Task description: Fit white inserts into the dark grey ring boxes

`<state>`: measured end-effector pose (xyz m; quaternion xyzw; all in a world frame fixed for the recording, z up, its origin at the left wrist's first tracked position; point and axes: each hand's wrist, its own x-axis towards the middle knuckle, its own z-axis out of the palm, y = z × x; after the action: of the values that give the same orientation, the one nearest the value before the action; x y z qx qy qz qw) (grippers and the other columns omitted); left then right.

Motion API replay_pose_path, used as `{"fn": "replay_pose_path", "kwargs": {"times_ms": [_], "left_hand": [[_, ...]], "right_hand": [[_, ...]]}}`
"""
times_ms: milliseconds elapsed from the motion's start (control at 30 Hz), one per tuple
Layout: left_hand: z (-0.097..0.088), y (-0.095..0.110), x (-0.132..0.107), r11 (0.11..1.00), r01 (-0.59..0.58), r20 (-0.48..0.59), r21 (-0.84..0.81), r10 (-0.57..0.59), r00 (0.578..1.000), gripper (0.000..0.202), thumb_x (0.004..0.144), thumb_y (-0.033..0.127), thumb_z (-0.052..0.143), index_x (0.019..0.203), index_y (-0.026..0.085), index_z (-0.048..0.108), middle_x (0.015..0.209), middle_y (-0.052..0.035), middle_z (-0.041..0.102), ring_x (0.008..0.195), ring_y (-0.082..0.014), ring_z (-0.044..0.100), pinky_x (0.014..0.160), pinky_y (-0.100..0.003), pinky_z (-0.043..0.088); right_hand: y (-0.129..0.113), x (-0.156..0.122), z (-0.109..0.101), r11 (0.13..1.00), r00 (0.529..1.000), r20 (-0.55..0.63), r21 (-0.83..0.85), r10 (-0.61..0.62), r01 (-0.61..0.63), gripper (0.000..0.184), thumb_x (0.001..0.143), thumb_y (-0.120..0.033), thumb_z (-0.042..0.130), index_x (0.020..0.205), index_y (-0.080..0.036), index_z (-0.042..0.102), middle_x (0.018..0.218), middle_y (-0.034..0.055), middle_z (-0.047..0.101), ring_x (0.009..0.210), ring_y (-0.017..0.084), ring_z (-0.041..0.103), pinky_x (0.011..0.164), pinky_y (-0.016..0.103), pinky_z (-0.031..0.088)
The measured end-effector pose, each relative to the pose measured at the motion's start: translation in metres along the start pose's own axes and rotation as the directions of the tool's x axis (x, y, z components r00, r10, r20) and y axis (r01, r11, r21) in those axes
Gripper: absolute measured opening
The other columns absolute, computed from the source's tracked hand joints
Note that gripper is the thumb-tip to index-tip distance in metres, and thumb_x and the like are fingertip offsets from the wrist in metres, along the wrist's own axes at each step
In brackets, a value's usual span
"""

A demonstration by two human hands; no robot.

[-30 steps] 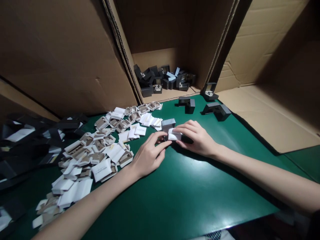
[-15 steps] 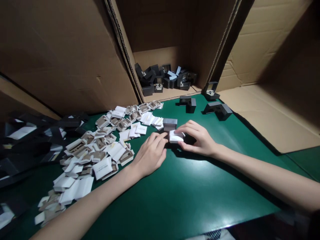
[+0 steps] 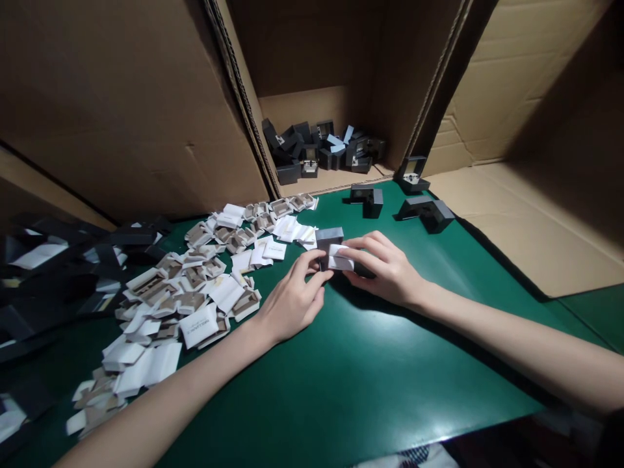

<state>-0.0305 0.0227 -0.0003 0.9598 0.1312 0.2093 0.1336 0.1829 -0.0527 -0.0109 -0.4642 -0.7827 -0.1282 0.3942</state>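
Observation:
A small dark hinged box (image 3: 329,237) stands with its lid raised at the middle of the green table. My left hand (image 3: 295,292) is closed on the box's left side, thumb and fingers at its edge. In my right hand (image 3: 385,268) a small folded white card insert (image 3: 340,259) is pinched between the fingers and thumb. The insert is up against the front of the box; how far it sits inside is hidden by my fingers.
White card inserts (image 3: 199,325) lie heaped along the left. Dark open boxes (image 3: 34,260) are piled at far left. More dark boxes (image 3: 336,153) fill a cardboard carton (image 3: 312,104) at the back. Several open boxes (image 3: 425,211) stand at the back right beside a cardboard flap (image 3: 531,227).
My right hand has moved the white insert slightly away from me, and it now tilts upright against the box. My left fingers have risen and closed on the box's side.

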Motion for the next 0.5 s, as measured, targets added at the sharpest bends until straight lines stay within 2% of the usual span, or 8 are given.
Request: {"fn": "replay_pose_path", "kwargs": {"times_ms": [233, 400, 500], "left_hand": [[0.0001, -0.0009, -0.0006, 0.993, 0.017, -0.028, -0.120, -0.020, 0.999, 0.028, 0.086, 0.010, 0.046, 0.110, 0.013, 0.059, 0.137, -0.0161, 0.033, 0.108, -0.0222, 0.053, 0.096, -0.041, 0.050], [-0.0027, -0.0002, 0.0041, 0.976, 0.074, -0.096, -0.206, -0.095, 0.991, 0.014, 0.086, 0.013, 0.050, 0.093, 0.014, 0.061, 0.126, -0.0135, 0.046, 0.103, -0.0192, 0.056, 0.093, -0.036, 0.048], [-0.0033, -0.0005, 0.0062, 0.958, 0.141, -0.125, -0.251, -0.177, 0.976, 0.005, 0.085, 0.019, 0.056, 0.082, 0.015, 0.058, 0.118, -0.0098, 0.052, 0.104, -0.0195, 0.057, 0.092, -0.035, 0.046]], "right_hand": [[0.0019, 0.0036, -0.0043, 1.000, 0.988, 0.150, -0.006, -0.022, 0.023, 0.033, 0.086, -0.023, 0.056, 0.119, -0.019, 0.054, 0.104, 0.0108, 0.064, 0.089, 0.022, 0.052, 0.076, 0.039, 0.048], [-0.0014, 0.0064, -0.0046, 0.999, 0.978, 0.207, -0.036, -0.023, 0.031, 0.033, 0.091, -0.030, 0.052, 0.120, -0.016, 0.055, 0.108, 0.0118, 0.065, 0.090, 0.022, 0.051, 0.076, 0.038, 0.045], [-0.0043, 0.0064, -0.0037, 0.992, 0.972, 0.235, -0.111, -0.028, 0.056, 0.032, 0.093, -0.029, 0.048, 0.120, -0.014, 0.056, 0.108, 0.0108, 0.066, 0.088, 0.021, 0.050, 0.070, 0.035, 0.039]]}}
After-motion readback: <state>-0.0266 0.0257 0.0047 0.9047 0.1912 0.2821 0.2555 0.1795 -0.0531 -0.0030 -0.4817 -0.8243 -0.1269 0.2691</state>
